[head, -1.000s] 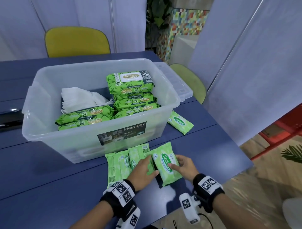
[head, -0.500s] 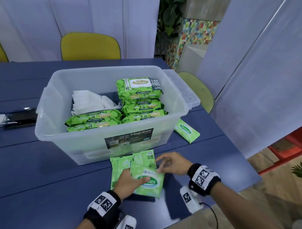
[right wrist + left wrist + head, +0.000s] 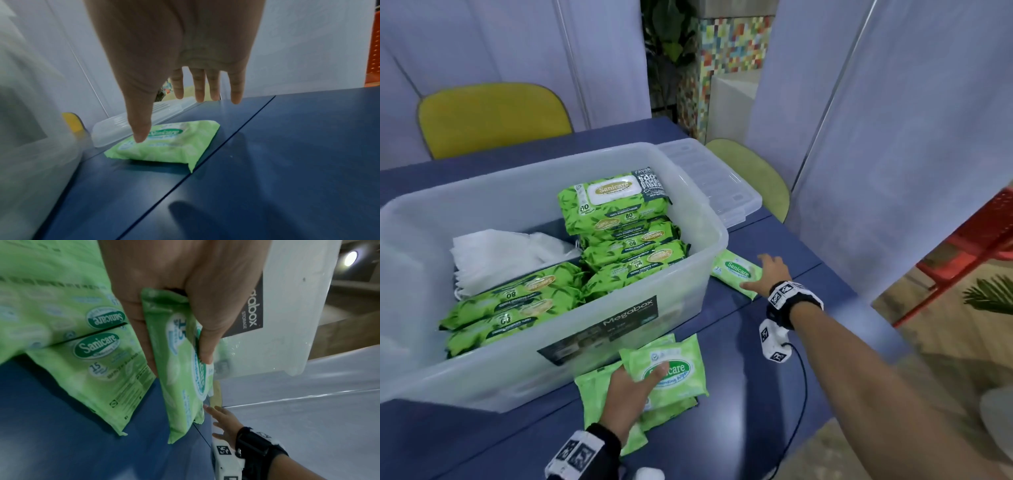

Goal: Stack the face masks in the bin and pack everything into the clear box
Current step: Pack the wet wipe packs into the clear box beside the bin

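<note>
The clear box (image 3: 709,219) stands on the blue table and holds large green wipe packs (image 3: 616,198) and a stack of white face masks (image 3: 493,253). In front of it my left hand (image 3: 630,387) grips a small green wipe pack (image 3: 671,370) (image 3: 180,369), thumb on top, over two more small packs (image 3: 599,397) (image 3: 98,369) lying on the table. To the box's right my right hand (image 3: 770,274) (image 3: 185,81) hovers with fingers spread just above a single small wipe pack (image 3: 732,270) (image 3: 164,142).
The box's clear lid (image 3: 709,178) lies on the table behind the right hand. A yellow chair (image 3: 489,116) and a green chair (image 3: 756,174) stand at the table's far edges. The table edge runs close on the right.
My right hand left the packs in front of the box and reached right to the lone pack. My left hand took hold of the top small pack. The view shifted.
</note>
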{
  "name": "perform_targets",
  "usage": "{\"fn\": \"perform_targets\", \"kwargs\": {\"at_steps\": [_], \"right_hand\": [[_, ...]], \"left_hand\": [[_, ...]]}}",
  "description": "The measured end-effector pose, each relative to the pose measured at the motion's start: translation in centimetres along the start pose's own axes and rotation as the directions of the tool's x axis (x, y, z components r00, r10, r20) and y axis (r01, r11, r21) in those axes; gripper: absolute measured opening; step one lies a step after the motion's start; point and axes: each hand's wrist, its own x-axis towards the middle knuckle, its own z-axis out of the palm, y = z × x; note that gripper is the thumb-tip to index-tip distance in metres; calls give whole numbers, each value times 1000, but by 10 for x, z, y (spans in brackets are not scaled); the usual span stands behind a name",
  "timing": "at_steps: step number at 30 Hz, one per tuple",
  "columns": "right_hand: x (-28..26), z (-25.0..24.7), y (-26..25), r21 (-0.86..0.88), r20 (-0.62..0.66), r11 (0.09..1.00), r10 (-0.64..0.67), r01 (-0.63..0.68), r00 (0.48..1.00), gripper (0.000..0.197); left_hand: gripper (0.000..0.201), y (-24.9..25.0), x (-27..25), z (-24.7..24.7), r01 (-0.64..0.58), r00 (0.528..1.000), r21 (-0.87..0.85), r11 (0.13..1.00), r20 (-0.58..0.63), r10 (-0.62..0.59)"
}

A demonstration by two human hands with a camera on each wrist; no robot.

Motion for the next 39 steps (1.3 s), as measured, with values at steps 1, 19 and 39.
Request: {"fn": "perform_targets", "kwargs": {"at_steps": [1, 19, 39], "right_hand": [[5, 3, 0, -9, 15, 1000, -2, 2, 1000, 93], [13, 19, 26, -49, 67, 998, -44, 47, 997, 79], [-149, -9, -5, 37, 182, 711, -696, 702, 694, 92]], "left_hand": [[39, -2, 6, 2, 7, 1000, 0, 1000, 9, -7], [65, 20, 69, 80, 243, 970, -108, 964, 11, -243], [62, 67, 6, 63, 319, 883, -291, 902, 437, -171]]}}
